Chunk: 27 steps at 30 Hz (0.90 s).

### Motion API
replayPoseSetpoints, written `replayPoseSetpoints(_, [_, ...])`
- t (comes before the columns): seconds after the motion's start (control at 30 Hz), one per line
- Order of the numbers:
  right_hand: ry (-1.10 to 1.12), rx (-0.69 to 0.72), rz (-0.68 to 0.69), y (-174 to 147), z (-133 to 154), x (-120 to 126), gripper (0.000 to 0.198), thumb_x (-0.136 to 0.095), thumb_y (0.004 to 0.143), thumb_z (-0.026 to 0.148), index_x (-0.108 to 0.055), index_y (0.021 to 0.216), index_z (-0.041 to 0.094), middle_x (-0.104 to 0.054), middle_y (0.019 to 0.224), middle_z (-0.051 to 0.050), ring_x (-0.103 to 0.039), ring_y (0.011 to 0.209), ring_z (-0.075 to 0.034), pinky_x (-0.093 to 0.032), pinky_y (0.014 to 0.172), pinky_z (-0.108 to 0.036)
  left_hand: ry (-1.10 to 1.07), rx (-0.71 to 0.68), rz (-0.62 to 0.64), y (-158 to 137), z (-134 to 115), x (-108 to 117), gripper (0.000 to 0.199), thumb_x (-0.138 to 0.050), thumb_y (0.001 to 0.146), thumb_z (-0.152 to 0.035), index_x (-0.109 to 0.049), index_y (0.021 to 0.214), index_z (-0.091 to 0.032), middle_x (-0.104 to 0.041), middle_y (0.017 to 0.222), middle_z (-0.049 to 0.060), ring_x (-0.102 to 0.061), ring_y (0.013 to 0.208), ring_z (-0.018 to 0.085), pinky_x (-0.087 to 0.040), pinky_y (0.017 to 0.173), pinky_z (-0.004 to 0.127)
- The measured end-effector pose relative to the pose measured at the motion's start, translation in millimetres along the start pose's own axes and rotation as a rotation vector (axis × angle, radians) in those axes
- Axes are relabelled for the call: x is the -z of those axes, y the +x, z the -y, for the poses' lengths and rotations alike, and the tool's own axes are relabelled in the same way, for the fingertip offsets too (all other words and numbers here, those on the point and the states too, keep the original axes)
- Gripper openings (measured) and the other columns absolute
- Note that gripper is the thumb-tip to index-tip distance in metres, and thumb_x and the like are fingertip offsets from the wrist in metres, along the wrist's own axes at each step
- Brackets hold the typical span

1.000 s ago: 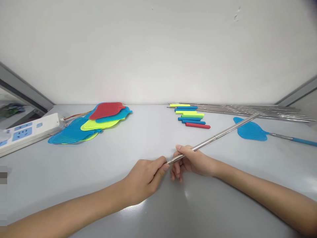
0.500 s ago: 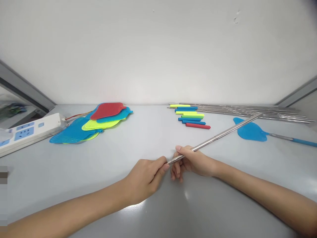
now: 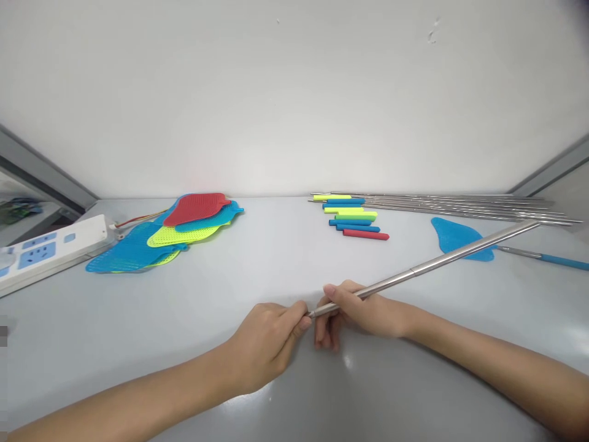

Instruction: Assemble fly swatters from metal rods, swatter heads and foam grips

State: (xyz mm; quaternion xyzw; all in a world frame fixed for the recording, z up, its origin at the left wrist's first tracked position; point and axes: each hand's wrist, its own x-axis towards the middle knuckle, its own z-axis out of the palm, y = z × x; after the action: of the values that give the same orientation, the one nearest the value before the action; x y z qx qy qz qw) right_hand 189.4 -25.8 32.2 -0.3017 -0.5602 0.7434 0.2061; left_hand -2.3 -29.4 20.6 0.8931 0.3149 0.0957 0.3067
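A silver telescopic rod (image 3: 432,263) slants up to the right across the middle of the table, held in both hands. My left hand (image 3: 271,337) is closed round its thin near end, and that tip is hidden in the fingers. Just to the right, my right hand (image 3: 352,310) grips the rod with the thumb on top and the fingers curled below. The rod's thick far end crosses in front of a blue fly swatter head (image 3: 453,234), which is joined to a thin metal shaft with a blue handle (image 3: 564,261).
Several flat swatter heads (image 3: 197,209) in red, blue and yellow lie piled at the left. Beside them runs a white power strip (image 3: 59,245). Several coloured handle sleeves (image 3: 365,234) lie at centre right, with a bundle of thin metal rods (image 3: 437,205) along the wall.
The rod's far end has swung to the right and slightly down, now passing over the blue swatter head. Both hands keep their grip. The whole view has shifted slightly.
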Motion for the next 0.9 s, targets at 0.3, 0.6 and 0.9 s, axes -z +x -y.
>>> replayPoseSetpoints(0.3, [-0.042, -0.019, -0.014, -0.3, -0.2, -3.4, 0.058, -0.020, 0.083, 0.048, -0.059, 0.065, 0.009, -0.057, 0.065, -0.007, -0.052, 0.054, -0.010, -0.045, 0.054, -0.025, -0.076, -0.015, 0.027, 1.6, -0.3, 1.8, 0.025, -0.018, 0.089, -0.022, -0.040, 0.079, -0.020, -0.059, 0.075, -0.002, -0.051, 0.061, 0.012, -0.038, 0.059, 0.024])
replayPoseSetpoints(0.6, [-0.223, -0.049, -0.046, -1.8, 1.0, -8.9, 0.055, -0.018, 0.085, 0.046, -0.057, 0.064, 0.012, -0.055, 0.065, -0.004, -0.048, 0.048, -0.007, -0.043, 0.050, -0.021, -0.158, -0.106, 0.037, 2.7, -3.7, 3.1, 0.023, -0.018, 0.088, -0.019, -0.040, 0.082, -0.020, -0.060, 0.080, -0.001, -0.053, 0.066, 0.011, -0.039, 0.064, 0.025])
replayPoseSetpoints(0.9, [-0.075, -0.024, 0.004, 2.3, -1.8, -4.7, 0.054, -0.020, 0.084, 0.047, -0.054, 0.063, 0.011, -0.056, 0.066, -0.006, -0.049, 0.048, -0.009, -0.042, 0.042, -0.020, -0.233, -0.043, 0.037, 4.5, -6.0, 3.8, 0.023, -0.020, 0.089, -0.020, -0.042, 0.081, -0.020, -0.059, 0.080, -0.004, -0.053, 0.068, 0.009, -0.040, 0.065, 0.023])
